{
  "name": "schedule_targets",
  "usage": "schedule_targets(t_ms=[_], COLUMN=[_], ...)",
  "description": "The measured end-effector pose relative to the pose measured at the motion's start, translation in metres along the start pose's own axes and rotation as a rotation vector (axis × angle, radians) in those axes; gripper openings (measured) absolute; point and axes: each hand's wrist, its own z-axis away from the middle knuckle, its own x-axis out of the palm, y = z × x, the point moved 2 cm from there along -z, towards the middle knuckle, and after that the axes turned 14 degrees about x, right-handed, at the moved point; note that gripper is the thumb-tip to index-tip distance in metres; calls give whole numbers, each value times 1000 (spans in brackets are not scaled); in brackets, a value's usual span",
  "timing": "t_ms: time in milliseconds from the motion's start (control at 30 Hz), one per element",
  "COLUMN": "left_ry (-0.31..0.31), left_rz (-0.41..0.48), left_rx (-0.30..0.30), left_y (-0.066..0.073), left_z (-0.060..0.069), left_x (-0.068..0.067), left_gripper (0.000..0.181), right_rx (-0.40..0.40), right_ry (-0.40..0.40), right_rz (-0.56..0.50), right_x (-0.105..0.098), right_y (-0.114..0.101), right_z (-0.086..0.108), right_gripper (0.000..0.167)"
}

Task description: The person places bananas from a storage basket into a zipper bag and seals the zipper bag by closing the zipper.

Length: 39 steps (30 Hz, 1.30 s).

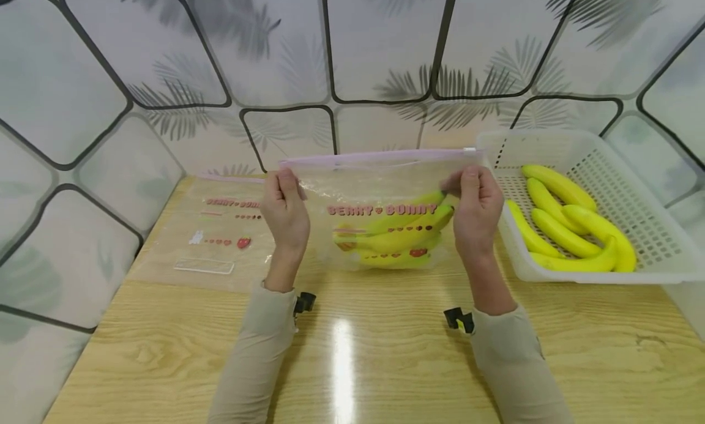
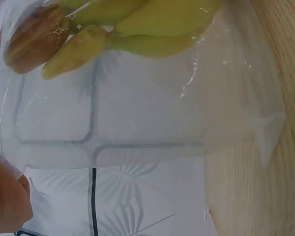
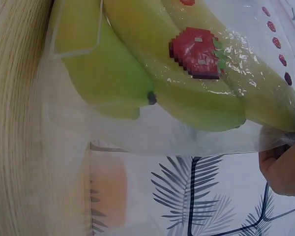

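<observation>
Over the desk, we hold a clear bag of bananas upright, left hand and right hand each clamping an upper side; our grip works best even, the top level and taut.

Place: indoors; exact kind unclear; signs: wood-grain table; leaf-print backdrop

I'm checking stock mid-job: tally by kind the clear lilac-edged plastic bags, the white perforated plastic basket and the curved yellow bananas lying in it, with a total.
Clear lilac-edged plastic bags: 2
White perforated plastic basket: 1
Curved yellow bananas in the basket: 6
Total: 9
</observation>
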Motion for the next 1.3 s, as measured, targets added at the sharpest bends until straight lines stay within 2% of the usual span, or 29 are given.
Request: schedule_targets(t_ms=[133,267,367,433,533,600,667,767,900,967,1033,1133,1300], left_ry=[21,30,29,23,6,-18,-55,-134,-230,-265,-281,-250,-170], left_rz=[-40,-58,-69,-73,-105,-139,-178,-197,-111,-56,-25,21,76], left_rx=[69,151,171,154,113,91,67,6,-149,-227,-272,-277,-202], left_y=[1,4,6,7,9,12,17,24,32,35,37,36,28], left_z=[-1,-4,-6,-6,-7,-10,-13,-19,-25,-26,-27,-26,-23], left_x=[-3,-4,-4,-5,-7,-9,-11,-15,-21,-24,-26,-24,-15], left_gripper=[32,45,50,46,35,30,30,33,37,39,40,38,34], right_rx=[19,37,50,53,37,25,41,144,280,289,271,216,74], right_ry=[-14,-5,-7,-2,25,42,35,-24,-92,-104,-99,-67,-3], right_rz=[21,16,26,73,213,317,350,250,66,34,20,21,46], right_x=[0,-2,-3,-5,-9,-14,-17,-20,-18,-16,-14,-13,-12], right_y=[-2,-2,-3,-4,-7,-11,-17,-24,-27,-27,-26,-25,-18], right_z=[1,0,0,-1,-2,-2,-2,-1,0,1,2,3,0], right_gripper=[30,28,28,28,30,30,28,24,19,21,22,24,22])
